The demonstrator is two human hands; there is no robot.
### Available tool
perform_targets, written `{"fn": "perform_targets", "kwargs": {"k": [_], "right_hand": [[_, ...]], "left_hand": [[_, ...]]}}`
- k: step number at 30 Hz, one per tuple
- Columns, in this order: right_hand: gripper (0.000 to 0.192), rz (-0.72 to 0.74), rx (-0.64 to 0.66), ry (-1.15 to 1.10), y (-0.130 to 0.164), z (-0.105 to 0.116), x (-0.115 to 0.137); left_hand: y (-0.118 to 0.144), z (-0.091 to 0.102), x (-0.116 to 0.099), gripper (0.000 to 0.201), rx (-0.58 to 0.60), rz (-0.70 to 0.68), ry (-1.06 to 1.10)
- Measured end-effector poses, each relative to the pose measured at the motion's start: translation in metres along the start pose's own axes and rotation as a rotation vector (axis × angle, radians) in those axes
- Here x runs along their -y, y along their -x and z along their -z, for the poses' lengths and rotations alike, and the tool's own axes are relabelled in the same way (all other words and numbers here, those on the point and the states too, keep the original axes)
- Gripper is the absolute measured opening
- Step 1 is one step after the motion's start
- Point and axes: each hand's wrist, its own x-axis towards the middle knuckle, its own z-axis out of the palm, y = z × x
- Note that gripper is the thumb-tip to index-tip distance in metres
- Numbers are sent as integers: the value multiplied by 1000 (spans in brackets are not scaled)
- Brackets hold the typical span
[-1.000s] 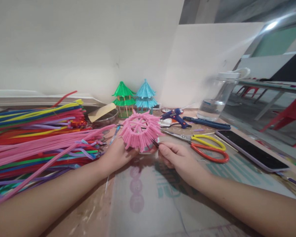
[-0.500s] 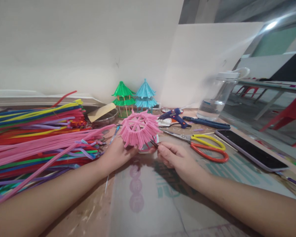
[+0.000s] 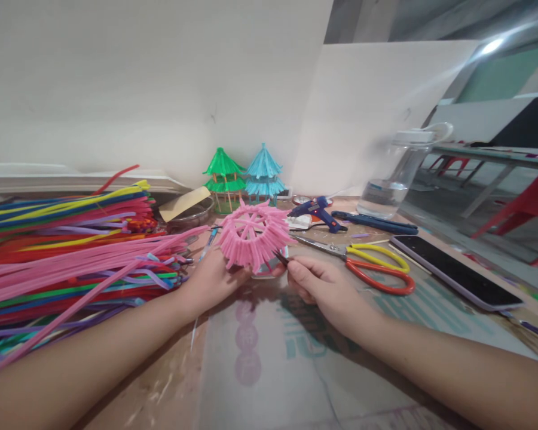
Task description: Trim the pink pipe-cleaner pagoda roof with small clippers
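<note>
Pink pipe-cleaner dome (image 3: 252, 240) has tipped slightly leftward in your gripping left hand (image 3: 213, 278), while your right hand (image 3: 321, 286) keeps pinching a small tool (image 3: 281, 258) against its fringe.

glue gun (image 3: 317, 212) as landmark | green and blue pagoda models (image 3: 244, 174) just left, by the wall | yellow-and-red scissors (image 3: 371, 266) near right | phone (image 3: 457, 273) farther right | water bottle (image 3: 397, 176) right-behind | pipe-cleaner pile (image 3: 67, 251) far left
</note>
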Motion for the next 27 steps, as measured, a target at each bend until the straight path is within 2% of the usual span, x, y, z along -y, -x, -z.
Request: {"fn": "perform_targets", "kwargs": {"k": [11, 16, 20, 27], "right_hand": [[49, 7, -11, 41, -1, 0, 2], [53, 40, 14, -4, -2, 0, -3], [55, 13, 27, -40, -2, 0, -6], [56, 9, 15, -2, -1, 1, -3]], "left_hand": [[2, -1, 2, 33, -2, -1, -31], [2, 0, 2, 31, -5, 11, 9], [3, 0, 4, 28, 0, 49, 43], [3, 0, 2, 30, -14, 49, -6]]}}
